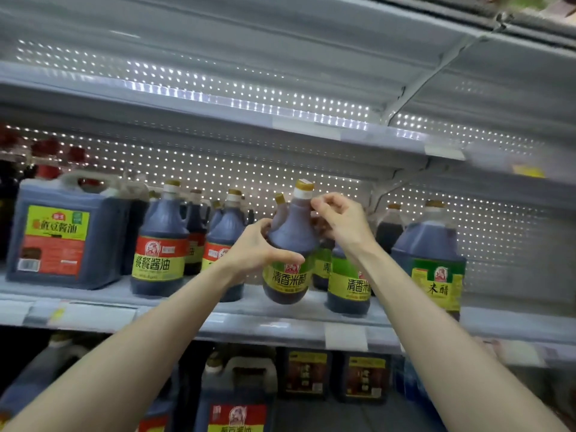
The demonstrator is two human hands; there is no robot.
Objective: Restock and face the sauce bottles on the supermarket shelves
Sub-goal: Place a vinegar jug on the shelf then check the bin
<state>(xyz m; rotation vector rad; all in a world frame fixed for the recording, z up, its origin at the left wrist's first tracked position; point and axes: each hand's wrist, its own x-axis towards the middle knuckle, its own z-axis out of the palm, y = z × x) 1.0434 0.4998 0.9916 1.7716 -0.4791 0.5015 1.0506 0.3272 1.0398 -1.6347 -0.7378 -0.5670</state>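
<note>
Gripping vinegar bottle [293, 235] from both sides: left hand [252, 247] wrapped round its shoulder, thumb across front above green label; right hand [339, 226] curled round neck side. Bottle tilted, cap leaning right, over front of middle shelf [280, 330]; base contact unclear. Just right, matching green-label bottle [349, 285]; left, red-label soy bottle [160, 244], large square jug [62, 232]. Farthest, perforated back panel [249, 169]

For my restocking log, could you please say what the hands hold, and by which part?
Both hold the green-labelled bottle: left hand grips its shoulder, right hand its upper side near the neck.
</note>
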